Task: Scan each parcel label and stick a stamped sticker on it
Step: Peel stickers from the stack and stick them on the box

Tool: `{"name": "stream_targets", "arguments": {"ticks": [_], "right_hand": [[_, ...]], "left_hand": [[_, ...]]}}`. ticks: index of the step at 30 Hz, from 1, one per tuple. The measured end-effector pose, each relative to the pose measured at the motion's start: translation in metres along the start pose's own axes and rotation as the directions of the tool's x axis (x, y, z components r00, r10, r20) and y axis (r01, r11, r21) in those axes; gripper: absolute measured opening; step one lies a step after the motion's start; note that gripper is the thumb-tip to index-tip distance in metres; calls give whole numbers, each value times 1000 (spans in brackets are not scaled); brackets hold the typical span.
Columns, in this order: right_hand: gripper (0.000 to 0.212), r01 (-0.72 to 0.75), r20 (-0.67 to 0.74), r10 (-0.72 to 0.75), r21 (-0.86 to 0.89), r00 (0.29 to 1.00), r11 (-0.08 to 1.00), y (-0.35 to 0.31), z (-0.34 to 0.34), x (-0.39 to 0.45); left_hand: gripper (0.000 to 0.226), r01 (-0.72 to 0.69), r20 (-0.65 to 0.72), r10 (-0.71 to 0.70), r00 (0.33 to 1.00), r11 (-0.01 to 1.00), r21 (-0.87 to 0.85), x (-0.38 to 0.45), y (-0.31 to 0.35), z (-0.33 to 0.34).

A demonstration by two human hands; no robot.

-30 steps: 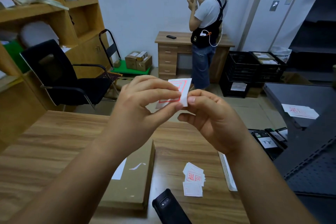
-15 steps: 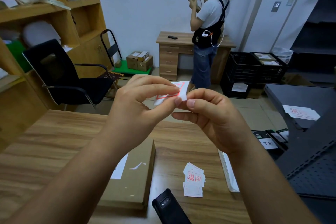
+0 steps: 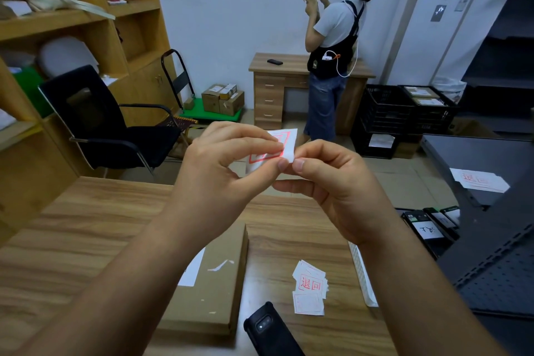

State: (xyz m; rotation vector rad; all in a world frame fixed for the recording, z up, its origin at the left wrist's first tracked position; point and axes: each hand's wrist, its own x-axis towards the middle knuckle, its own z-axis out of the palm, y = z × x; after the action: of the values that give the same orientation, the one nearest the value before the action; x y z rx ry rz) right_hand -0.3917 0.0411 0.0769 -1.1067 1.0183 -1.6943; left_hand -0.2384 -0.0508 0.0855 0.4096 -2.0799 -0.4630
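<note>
Both hands are raised above the wooden table (image 3: 86, 220). My left hand (image 3: 228, 167) pinches a white sticker with a red stamp (image 3: 284, 140) between thumb and fingers. My right hand (image 3: 332, 182) pinches the sticker's right edge with thumb and forefinger. Below on the table lies a flat cardboard parcel (image 3: 213, 286) with a white label (image 3: 192, 272) partly hidden by my left forearm. A small pile of stamped stickers (image 3: 309, 287) lies to its right. A black phone-like scanner (image 3: 271, 329) lies at the table's near edge.
A white strip (image 3: 362, 274) lies by my right forearm. Dark metal shelving (image 3: 491, 254) with stamped sheets (image 3: 478, 179) stands at right. A black office chair (image 3: 95, 121) and wooden shelves (image 3: 72, 20) are at left. Another person (image 3: 335, 46) stands at a far desk (image 3: 274, 78); black crates (image 3: 401, 113) sit beside it.
Both hands stay pinched on the sticker, working at its edge; the sticker has tilted and shifted slightly between the fingers. The far person has moved their hands a little.
</note>
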Motion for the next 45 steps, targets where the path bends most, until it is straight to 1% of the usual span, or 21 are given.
{"name": "stream_targets", "arguments": {"ticks": [4, 7, 10, 13, 15, 21, 23, 27, 29, 33, 36, 39, 42, 45], "right_hand": [[13, 33, -13, -34, -61, 999, 998, 4, -2, 1], [6, 79, -12, -82, -175, 997, 981, 4, -5, 0], [6, 145, 4, -154, -366, 988, 919, 4, -10, -1], [4, 198, 11, -229, -543, 973, 816, 9, -18, -1], [5, 202, 9, -246, -601, 969, 774, 12, -23, -3], [5, 184, -70, -271, -571, 960, 800, 17, -40, -11], [4, 164, -106, -265, -554, 958, 816, 16, -47, -15], [6, 107, -145, -205, -498, 968, 860, 11, -59, -22], [6, 103, -153, -189, -449, 970, 887, 9, -64, -25], [8, 95, -151, -176, -434, 973, 896, 8, -73, -27], [8, 89, -150, -182, -480, 972, 873, 6, -77, -27], [9, 109, -135, -237, -605, 962, 788, 5, -81, -26], [6, 151, -104, -292, -667, 951, 730, 3, -80, -26], [7, 200, -71, -348, -706, 935, 680, 1, -78, -27]], "left_hand": [[21, -34, 23, 34, 999, 999, 35, 0, -1, -1], [14, -93, 55, 92, 994, 996, 14, 0, 0, -1], [13, -96, 82, 98, 992, 995, -23, 1, 1, 0], [9, -71, 93, 75, 993, 997, -45, 2, 1, 5], [9, -70, 108, 74, 991, 997, -39, 3, 0, 10], [8, -53, 143, 61, 988, 997, -57, 7, 2, 38], [9, -10, 153, 22, 988, 997, -79, 8, 5, 47], [14, 95, 200, -65, 978, 985, -142, 11, 9, 60], [13, 100, 224, -63, 973, 983, -157, 12, 10, 65], [9, 98, 243, -55, 969, 981, -167, 15, 13, 72], [8, 45, 234, -11, 972, 989, -138, 17, 16, 75], [8, -5, 220, 27, 975, 995, -101, 18, 19, 76], [10, -7, 217, 23, 976, 997, -78, 19, 23, 76], [11, 27, 203, -9, 979, 996, -87, 19, 28, 77]]}}
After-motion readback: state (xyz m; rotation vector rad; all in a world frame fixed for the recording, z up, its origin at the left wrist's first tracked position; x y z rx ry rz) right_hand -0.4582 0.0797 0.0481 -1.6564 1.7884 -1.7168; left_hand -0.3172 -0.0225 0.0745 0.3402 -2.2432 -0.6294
